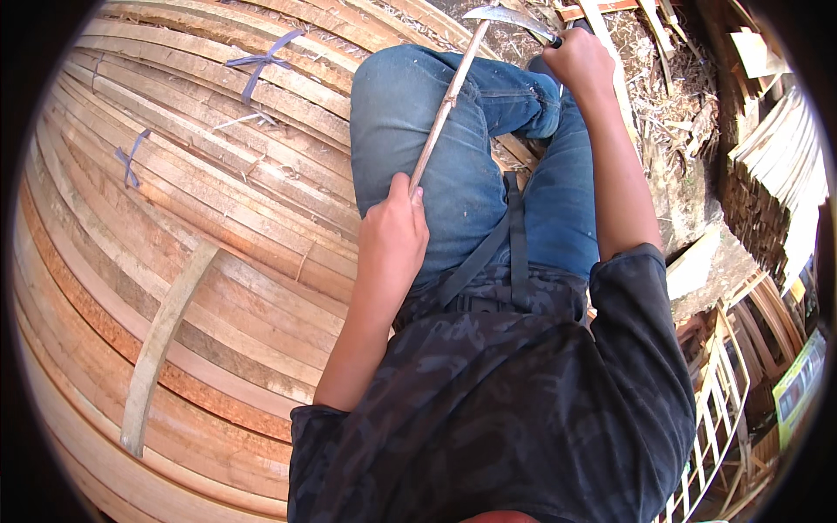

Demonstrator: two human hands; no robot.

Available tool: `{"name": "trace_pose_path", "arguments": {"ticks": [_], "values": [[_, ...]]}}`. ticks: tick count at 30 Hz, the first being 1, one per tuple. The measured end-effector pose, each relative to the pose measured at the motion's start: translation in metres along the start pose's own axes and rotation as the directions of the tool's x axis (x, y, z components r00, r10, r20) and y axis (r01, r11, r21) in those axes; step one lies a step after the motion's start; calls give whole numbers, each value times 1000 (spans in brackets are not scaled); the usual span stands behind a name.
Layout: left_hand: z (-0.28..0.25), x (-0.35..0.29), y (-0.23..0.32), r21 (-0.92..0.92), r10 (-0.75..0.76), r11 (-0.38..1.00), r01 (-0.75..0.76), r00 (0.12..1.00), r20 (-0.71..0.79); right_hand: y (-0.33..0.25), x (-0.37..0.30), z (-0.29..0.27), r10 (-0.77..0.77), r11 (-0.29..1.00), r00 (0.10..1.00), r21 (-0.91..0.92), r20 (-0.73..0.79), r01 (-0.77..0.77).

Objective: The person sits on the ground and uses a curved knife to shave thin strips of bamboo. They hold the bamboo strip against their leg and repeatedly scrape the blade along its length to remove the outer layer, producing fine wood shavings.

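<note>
My left hand is closed round the lower end of a thin wooden stick, which slants up and away across my jeans. At its far end the stick meets the curved blade of a sickle. My right hand grips the sickle's dark handle, with the blade pointing left over the stick's tip. The exact contact between blade and wood is too small to tell.
Stacked sawn timber fills the left, some bundles tied with purple strips. A loose board lies across the stack. Wood shavings cover the ground at upper right, near piled thin slats and a pale lattice frame.
</note>
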State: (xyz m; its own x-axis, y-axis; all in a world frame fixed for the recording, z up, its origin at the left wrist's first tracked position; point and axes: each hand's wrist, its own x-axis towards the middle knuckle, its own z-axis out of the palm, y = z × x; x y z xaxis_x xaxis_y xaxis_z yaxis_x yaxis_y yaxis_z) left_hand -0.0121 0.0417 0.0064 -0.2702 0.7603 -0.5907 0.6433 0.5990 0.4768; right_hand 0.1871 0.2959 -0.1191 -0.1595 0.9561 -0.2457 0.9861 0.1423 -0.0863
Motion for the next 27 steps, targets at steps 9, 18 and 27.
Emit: {"name": "trace_pose_path", "arguments": {"ticks": [9, 18, 27], "values": [[-2, 5, 3, -63, -56, 996, 58, 998, 30, 1, 16, 19, 70, 998, 996, 13, -47, -69], [3, 5, 0, -3, -14, 1000, 14, 1000, 3, -26, -44, -20, -239, 966, 971, 98, 2, 238], [2, 9, 8, 98, 16, 995, -18, 1000, 17, 32, 40, 18, -12, 1000, 989, 22, -147, 16]]}}
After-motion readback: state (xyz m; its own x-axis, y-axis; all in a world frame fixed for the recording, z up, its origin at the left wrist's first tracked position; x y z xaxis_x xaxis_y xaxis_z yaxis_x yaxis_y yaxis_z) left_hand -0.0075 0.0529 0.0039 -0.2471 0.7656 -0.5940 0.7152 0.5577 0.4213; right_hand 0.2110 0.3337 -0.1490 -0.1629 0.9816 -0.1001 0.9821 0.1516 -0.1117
